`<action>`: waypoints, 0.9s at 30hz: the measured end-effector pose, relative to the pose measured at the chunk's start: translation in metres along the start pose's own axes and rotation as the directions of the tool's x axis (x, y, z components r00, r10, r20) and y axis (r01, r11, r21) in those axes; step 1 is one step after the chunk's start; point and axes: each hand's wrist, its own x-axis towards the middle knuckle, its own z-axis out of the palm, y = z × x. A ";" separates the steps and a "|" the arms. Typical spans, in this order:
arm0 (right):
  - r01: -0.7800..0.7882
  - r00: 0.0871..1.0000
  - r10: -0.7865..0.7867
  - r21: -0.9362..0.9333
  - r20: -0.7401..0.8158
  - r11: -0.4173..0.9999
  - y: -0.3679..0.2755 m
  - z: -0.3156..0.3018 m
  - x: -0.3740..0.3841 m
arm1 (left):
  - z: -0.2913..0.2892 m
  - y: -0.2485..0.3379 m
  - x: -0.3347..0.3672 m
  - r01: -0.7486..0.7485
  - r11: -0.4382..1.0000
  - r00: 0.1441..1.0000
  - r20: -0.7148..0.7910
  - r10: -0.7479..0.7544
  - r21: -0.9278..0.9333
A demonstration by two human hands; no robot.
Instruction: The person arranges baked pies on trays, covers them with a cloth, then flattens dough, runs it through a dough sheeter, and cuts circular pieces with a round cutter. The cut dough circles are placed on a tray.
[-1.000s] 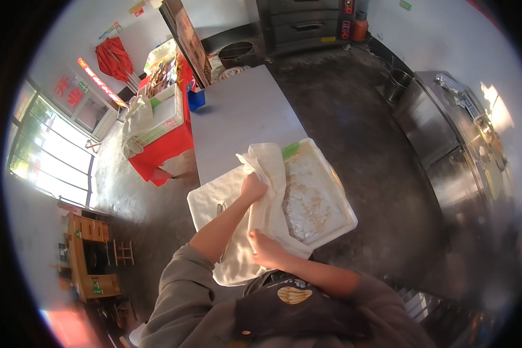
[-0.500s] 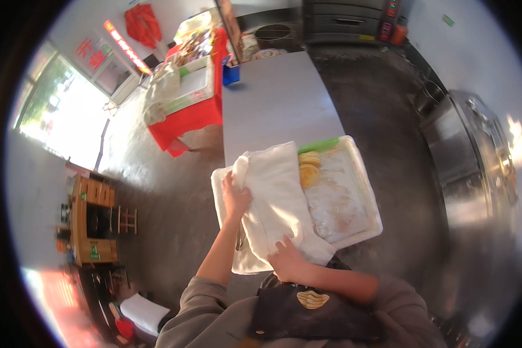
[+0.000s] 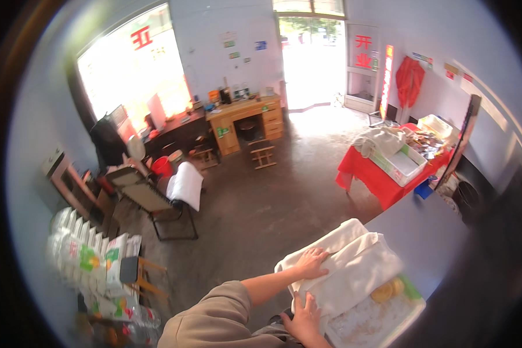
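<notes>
A white cloth (image 3: 354, 264) lies folded over the left part of a shallow white tray (image 3: 413, 319). My left hand (image 3: 312, 263) rests on top of the cloth with its fingers stretched out. Nearer to me, my right hand (image 3: 305, 318) touches the cloth's near side, its fingers apart. Round yellow flatbreads (image 3: 387, 292) sit beside the cloth, partly under its edge. Bare tray bottom with clear plastic and crumbs shows at the right, and a green strip runs along the far rim. Whatever else the cloth covers is hidden.
The tray rests on a grey table (image 3: 420, 229). Beyond stands a red-covered table (image 3: 362, 177) with another white tray (image 3: 401, 163). Leftward are a folding chair (image 3: 151, 194), a wooden desk (image 3: 246, 110), a small stool (image 3: 263, 155) and stacked white bags (image 3: 90, 252).
The head view has swung to the left, so the tray now appears at the lower right. Both hands stay on the cloth; my left hand now lies flatter over it.
</notes>
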 end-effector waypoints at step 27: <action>-0.169 0.425 0.888 0.949 -0.174 0.266 0.222 -0.077 -0.144 | 0.143 -0.053 -0.089 0.091 -0.260 0.613 0.260 -0.746 -0.961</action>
